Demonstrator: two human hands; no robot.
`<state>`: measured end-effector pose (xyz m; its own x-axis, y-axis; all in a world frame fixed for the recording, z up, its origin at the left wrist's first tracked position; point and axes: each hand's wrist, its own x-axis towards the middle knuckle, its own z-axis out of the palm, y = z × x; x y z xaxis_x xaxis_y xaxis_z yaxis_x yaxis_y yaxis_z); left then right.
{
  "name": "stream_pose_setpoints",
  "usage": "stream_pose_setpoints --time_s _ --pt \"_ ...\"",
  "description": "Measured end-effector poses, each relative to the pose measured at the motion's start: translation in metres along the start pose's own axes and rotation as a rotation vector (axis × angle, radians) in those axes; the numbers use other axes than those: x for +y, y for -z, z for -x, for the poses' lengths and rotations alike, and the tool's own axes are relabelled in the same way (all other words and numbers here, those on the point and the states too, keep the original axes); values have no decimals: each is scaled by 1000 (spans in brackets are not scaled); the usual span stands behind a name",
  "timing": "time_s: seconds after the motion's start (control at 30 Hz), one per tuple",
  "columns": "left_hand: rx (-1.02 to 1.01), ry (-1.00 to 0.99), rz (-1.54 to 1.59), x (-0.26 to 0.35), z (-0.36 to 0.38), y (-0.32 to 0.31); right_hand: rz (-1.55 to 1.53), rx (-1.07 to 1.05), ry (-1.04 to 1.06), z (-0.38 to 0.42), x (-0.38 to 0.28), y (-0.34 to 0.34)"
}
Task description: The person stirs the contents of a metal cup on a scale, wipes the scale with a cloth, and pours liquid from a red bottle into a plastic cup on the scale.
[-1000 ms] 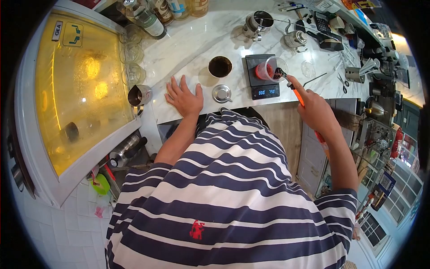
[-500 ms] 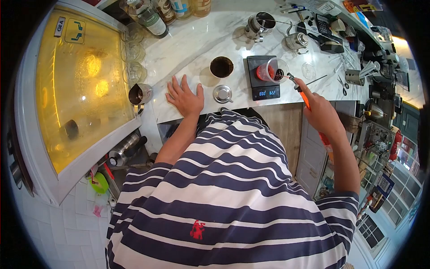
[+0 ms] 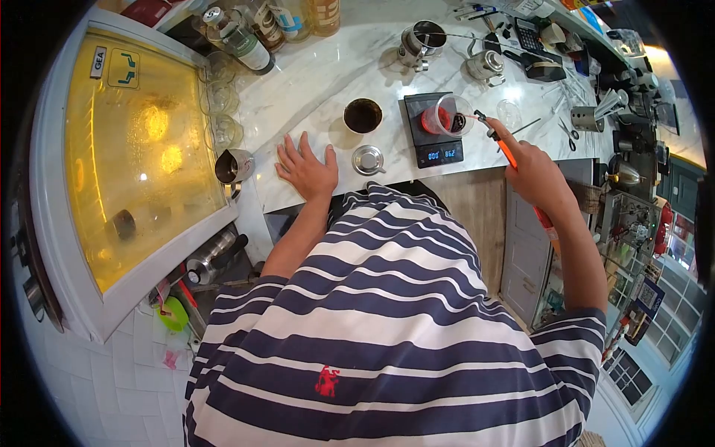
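Observation:
My left hand (image 3: 307, 170) lies flat on the marble counter with its fingers spread, holding nothing. In my right hand (image 3: 542, 177) is a tilted bottle (image 3: 508, 153) with orange-red contents and a pour spout. Its tip is at the rim of a clear plastic cup (image 3: 463, 105), and a thin stream seems to run in. Red liquid shows inside that cup, which stands on a black digital scale (image 3: 432, 140) with a lit display. Left of the scale are a cup of dark contents (image 3: 363, 117) and a small round steel piece (image 3: 368, 159).
A steel pitcher (image 3: 234, 167) stands by the yellow-lit machine (image 3: 141, 171) at left. Several bottles (image 3: 246, 45) line the back left. Farther back are a steel jug (image 3: 421, 46) and a small kettle (image 3: 485, 67). Scissors (image 3: 569, 134) lie at right near a metal straw holder (image 3: 587, 119).
The number on the scale has gone up from about 82 to about 86. My right hand keeps the bottle tilted at the cup. The view has shifted slightly; my left hand stays put.

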<state>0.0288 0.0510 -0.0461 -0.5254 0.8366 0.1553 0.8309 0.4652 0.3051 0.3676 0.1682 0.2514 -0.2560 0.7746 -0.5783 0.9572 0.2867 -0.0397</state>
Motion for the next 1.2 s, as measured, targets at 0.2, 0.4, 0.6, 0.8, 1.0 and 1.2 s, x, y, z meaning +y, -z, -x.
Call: stream_pose_setpoints --time_s 0.2,0.4,0.6,0.8,1.0,1.2 --pt "3 4 1 1 0 1 11 -41 -6 13 -14 2" --pt "-21 20 -5 2 0 3 13 -26 30 2 -22 4" --pt "-16 20 2 2 0 3 3 4 11 -7 -11 7" --pt "-11 19 11 1 0 2 0 -50 -10 -3 -4 -1" --pt "5 5 4 1 0 1 -21 -51 37 -1 -18 -10" --pt "-9 10 -6 1 0 1 -27 -15 13 -14 -15 -7"
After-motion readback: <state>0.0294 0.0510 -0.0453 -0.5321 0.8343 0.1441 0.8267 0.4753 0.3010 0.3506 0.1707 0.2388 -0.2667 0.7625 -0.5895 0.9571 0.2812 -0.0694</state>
